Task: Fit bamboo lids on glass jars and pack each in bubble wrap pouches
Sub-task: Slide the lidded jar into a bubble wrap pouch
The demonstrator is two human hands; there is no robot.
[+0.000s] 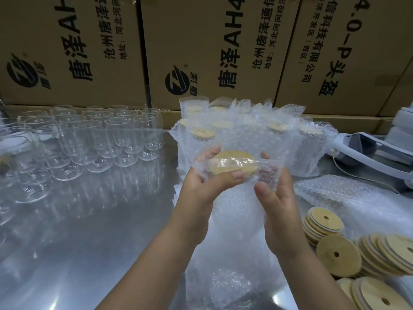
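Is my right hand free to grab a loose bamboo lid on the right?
Probably not yet: the right hand grips the bubble wrap pouch together with the left hand. The loose bamboo lids lie uncovered beside it, so once it lets go the way looks open.

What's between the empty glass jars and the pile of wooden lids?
Head view: left hand and right hand gripping a pouch with a lidded jar.

matt bamboo lid (232, 163), glossy steel table (111, 231)

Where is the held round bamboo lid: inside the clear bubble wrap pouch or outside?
Inside: the clear bubble wrap pouch wraps over and behind the round bamboo lid.
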